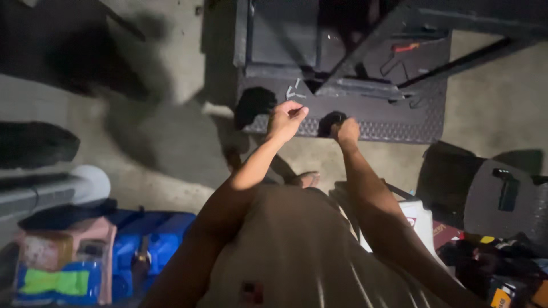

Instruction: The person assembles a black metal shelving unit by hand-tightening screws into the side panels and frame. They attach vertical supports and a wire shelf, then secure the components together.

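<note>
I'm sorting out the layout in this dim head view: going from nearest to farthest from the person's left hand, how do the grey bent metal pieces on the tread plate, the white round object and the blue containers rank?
1. Grey bent metal pieces: just above the left hand, on the dark tread plate.
2. White round object: far off to the left, on the concrete floor.
3. Blue containers: bottom left, lowest in the frame.

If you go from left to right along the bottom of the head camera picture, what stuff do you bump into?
Pink box → blue container → white box → dark grey case.
</note>
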